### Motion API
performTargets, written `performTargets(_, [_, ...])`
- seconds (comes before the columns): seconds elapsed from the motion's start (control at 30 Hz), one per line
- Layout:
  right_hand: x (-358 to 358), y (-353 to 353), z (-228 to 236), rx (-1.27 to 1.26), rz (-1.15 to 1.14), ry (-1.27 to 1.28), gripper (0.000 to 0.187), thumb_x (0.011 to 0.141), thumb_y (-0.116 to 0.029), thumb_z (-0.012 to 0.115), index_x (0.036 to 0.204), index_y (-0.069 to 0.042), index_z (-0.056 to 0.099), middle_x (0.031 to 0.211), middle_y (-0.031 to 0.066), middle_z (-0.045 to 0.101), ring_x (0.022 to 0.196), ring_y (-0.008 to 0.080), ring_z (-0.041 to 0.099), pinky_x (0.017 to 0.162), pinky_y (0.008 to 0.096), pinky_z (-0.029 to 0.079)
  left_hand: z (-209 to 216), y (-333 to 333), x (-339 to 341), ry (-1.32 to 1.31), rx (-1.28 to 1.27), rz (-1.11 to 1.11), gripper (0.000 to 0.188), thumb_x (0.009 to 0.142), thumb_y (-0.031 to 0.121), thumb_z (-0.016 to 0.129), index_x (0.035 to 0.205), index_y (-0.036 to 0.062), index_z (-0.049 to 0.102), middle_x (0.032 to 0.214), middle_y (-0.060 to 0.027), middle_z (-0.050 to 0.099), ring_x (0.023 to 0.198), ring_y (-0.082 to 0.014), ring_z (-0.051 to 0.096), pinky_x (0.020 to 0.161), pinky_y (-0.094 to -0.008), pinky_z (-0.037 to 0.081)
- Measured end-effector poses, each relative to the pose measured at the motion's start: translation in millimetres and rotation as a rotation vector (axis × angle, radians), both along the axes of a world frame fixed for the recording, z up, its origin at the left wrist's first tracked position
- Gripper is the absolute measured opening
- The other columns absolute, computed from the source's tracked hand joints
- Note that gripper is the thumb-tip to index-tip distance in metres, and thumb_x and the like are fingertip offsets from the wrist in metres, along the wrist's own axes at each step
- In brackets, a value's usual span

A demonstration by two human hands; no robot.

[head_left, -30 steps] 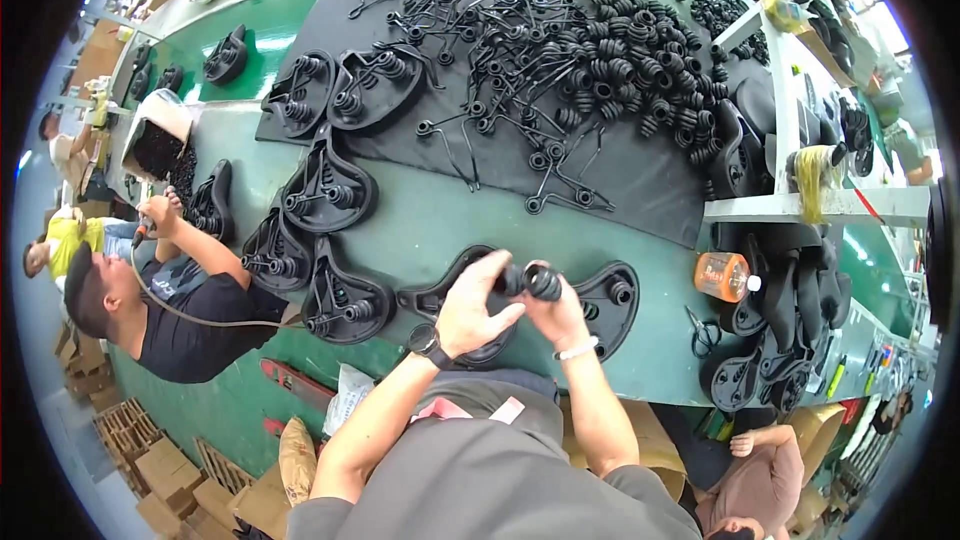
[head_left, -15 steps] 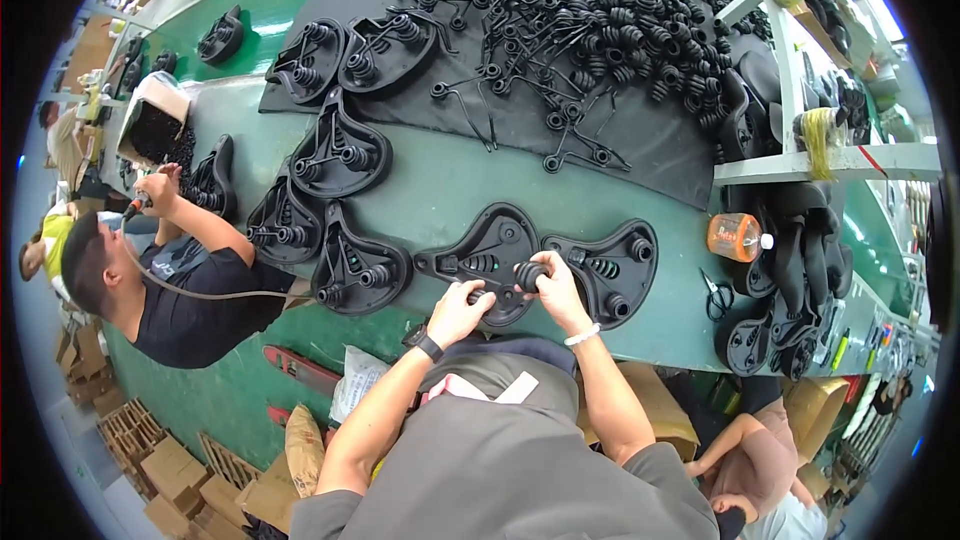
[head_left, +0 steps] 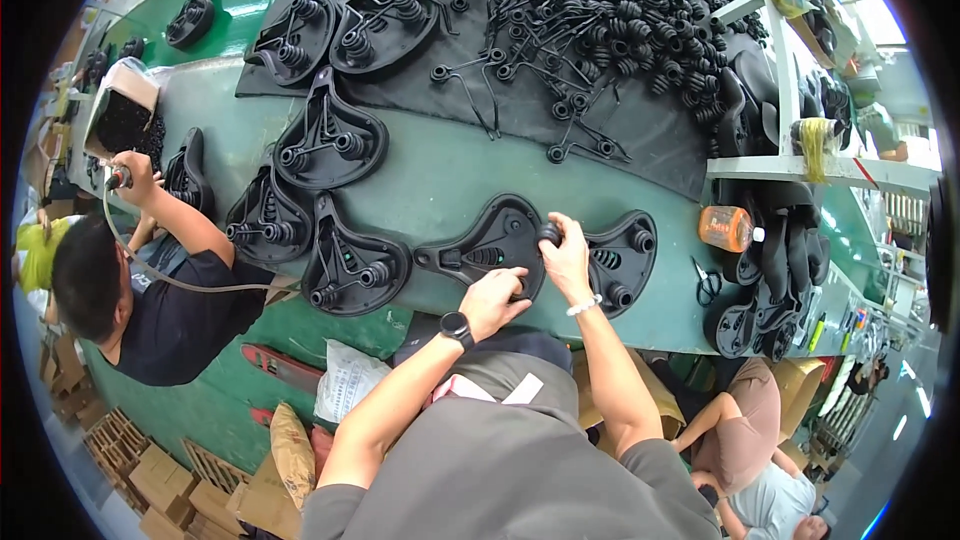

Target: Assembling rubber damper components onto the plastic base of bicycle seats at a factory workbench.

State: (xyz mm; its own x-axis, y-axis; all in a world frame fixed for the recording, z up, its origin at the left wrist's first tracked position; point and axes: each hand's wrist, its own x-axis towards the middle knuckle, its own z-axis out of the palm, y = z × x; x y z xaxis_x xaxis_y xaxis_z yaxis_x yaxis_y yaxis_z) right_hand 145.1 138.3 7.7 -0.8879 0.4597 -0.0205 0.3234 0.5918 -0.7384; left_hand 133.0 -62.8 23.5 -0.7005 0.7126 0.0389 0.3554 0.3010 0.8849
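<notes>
Legible text: none. Bottle (head_left: 725, 229), orange with white cap: one entry of pale lettering on its side, too small and blurred to make out. Bag (head_left: 350, 381), white plastic, crumpled: one entry of dark print across its face, broken by folds, likewise unreadable.

I find my saddle base (head_left: 503, 223) smooth, semi-gloss plastic. The desk (head_left: 450, 165) looks smooth, faintly glossy; the sheet (head_left: 662, 168), matt.

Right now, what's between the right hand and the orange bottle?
In the head view, a black saddle lies beside the right hand; after it comes a strip of green table, then the bottle.
</notes>
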Motion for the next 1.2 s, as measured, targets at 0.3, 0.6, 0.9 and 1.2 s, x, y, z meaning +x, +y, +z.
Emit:
performTargets(0.3, [-44, -20, -13, 0.371, 0.312, 0.004, 0.065, 0.077, 0.001, 0.073, 0.139, -0.004, 0.052, 0.127, 0.0194, 0.054, 0.108, 0.0398, 0.062, 0.089, 0.0453, 0.055, -33, -1, 9, 0.085, -0.129, -0.218, 0.037, 0.084, 0.012, 0.076, 0.114, -0.0009, 0.058, 0.134, -0.0210, 0.059, 0.127, -0.0369, 0.058, 0.107, -0.0429, 0.050])
performTargets(0.6, [-46, -8, -14, 0.284, 0.262, 0.000, 0.068, 0.076, 0.005, 0.071, 0.140, -0.001, 0.049, 0.132, 0.0214, 0.051, 0.114, 0.0423, 0.060, 0.095, 0.0449, 0.054, -39, -1, 11, 0.134, -0.164, -0.228, 0.052, 0.083, 0.015, 0.079, 0.127, -0.0005, 0.056, 0.131, -0.0185, 0.061, 0.126, -0.0340, 0.059, 0.107, -0.0408, 0.049])
performTargets(0.9, [-9, -14, 1, 0.246, 0.566, 0.120, 0.051, 0.078, 0.002, 0.072, 0.128, 0.002, 0.059, 0.138, 0.0241, 0.052, 0.127, 0.0435, 0.055, 0.107, 0.0448, 0.050, -43, 0, 13, 0.131, -0.246, -0.260, 0.053, 0.084, 0.019, 0.078, 0.129, -0.0005, 0.056, 0.131, -0.0172, 0.061, 0.126, -0.0328, 0.058, 0.109, -0.0410, 0.047])
performTargets(1.2, [-18, -25, -9, 0.236, 0.370, 0.092, 0.032, 0.082, -0.003, 0.076, 0.110, 0.002, 0.060, 0.137, 0.0248, 0.057, 0.125, 0.0427, 0.058, 0.103, 0.0463, 0.052, -4, 2, -4, 0.158, -0.309, -0.278, 0.065, 0.083, 0.020, 0.079, 0.139, 0.0014, 0.052, 0.136, -0.0154, 0.059, 0.131, -0.0324, 0.053, 0.115, -0.0442, 0.040])
